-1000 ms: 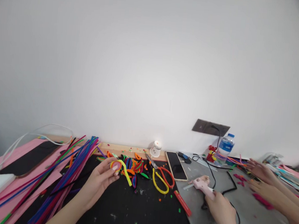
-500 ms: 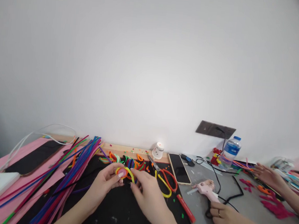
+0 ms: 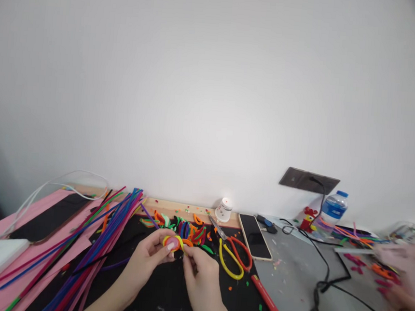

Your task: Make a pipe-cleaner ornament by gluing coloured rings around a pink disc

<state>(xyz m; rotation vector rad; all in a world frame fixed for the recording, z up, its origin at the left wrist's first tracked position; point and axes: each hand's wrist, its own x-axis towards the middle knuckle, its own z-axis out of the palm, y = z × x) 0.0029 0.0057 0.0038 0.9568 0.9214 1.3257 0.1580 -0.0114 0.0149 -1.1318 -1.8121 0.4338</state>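
My left hand (image 3: 149, 259) pinches a small coil of yellow, orange and red pipe cleaner (image 3: 173, 243) above the black mat (image 3: 166, 297). My right hand (image 3: 199, 276) meets it from the right, its fingertips closed on the coil's loose yellow end. Just behind the coil lies a heap of bent coloured pipe cleaner pieces (image 3: 186, 227).
A bundle of long straight pipe cleaners (image 3: 94, 242) lies to the left over pink sheets (image 3: 4, 273). Scissors with yellow and red handles (image 3: 231, 254), a phone (image 3: 256, 237), a red pen (image 3: 265, 296), a black cable (image 3: 322, 281) and a water bottle (image 3: 332, 207) lie to the right. Another person's blurred hands (image 3: 401, 284) work at far right.
My right hand left the pink glue gun and came over to the coil in my left hand. The glue gun is gone from the table; the other person's hands shifted at far right.
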